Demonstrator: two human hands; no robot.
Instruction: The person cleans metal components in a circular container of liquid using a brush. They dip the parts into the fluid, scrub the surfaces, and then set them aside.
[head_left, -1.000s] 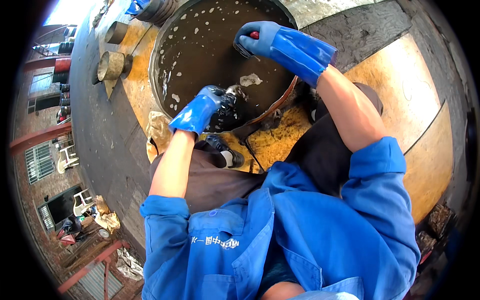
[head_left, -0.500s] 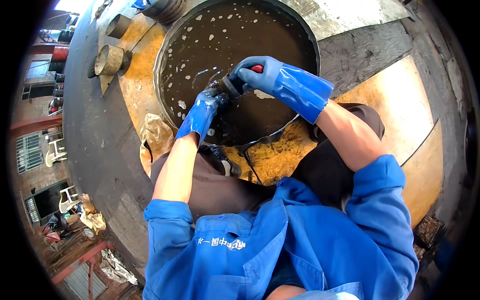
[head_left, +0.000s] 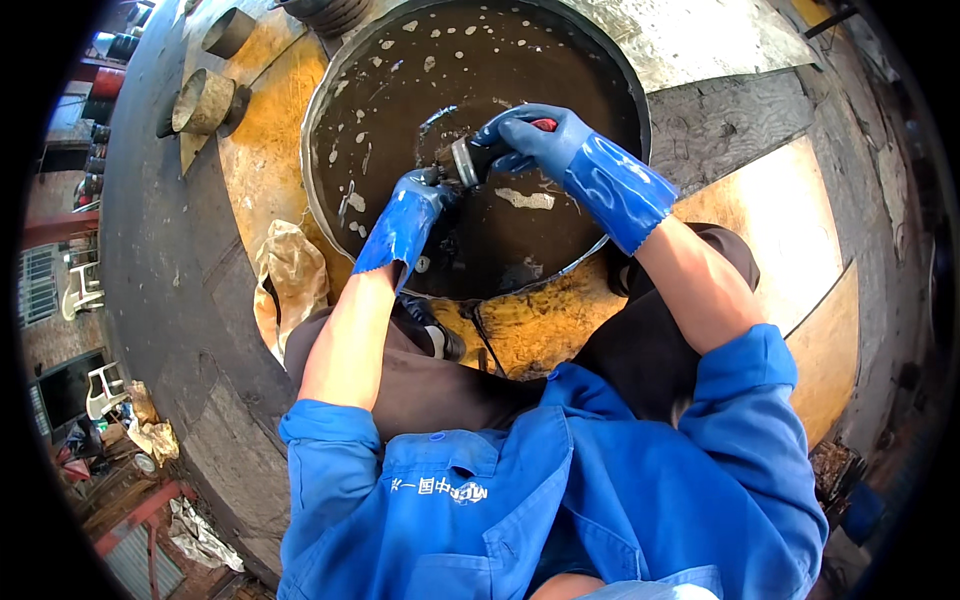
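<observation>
Item: round opening (head_left: 400, 120), dark inside, pale flecks left. Your right hand (head_left: 545, 140) grips the grinder (head_left: 475, 158) inside it; your left hand (head_left: 415, 195) steadies its head. Work unfinished.

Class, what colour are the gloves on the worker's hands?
Blue, both the left glove and right glove; head view.

Two gloved hands (head_left: 480, 170), one grinder (head_left: 470, 160)

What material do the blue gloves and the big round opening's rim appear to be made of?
The gloves, on the left hand and the right hand, look like rubber or coated plastic: smooth, glossy, with bright highlights. The round rim seems to be steel, dull grey, with rust-yellow staining beside it.
</observation>
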